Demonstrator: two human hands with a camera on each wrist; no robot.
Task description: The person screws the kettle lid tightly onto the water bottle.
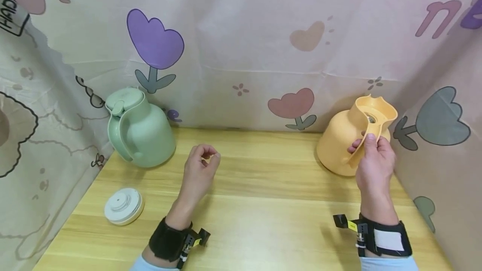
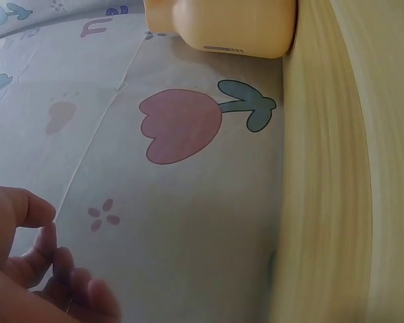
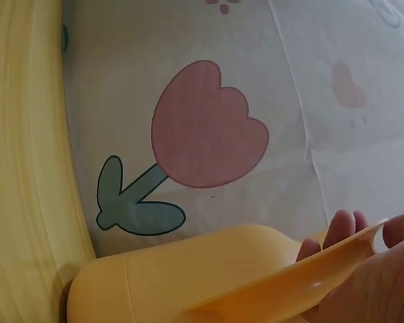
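Note:
At the right of the head view stands a yellow thermos jug (image 1: 334,145), its spout and round mouth uncovered. My right hand (image 1: 376,168) grips its handle, with fingers passed through the loop and the thumb on top. In the right wrist view those fingers curl round the yellow handle (image 3: 283,286). Over the middle-left of the table hovers my left hand (image 1: 199,170), holding nothing. Its fingers are loosely bent, and the thumb comes close to a fingertip in the left wrist view.
A green thermos jug (image 1: 150,137) with its lid on stands at the back left of the wooden table (image 1: 256,229). Nearer the front lies a round white stopper (image 1: 122,206). A printed cloth (image 1: 233,20) hangs behind the table and along both sides.

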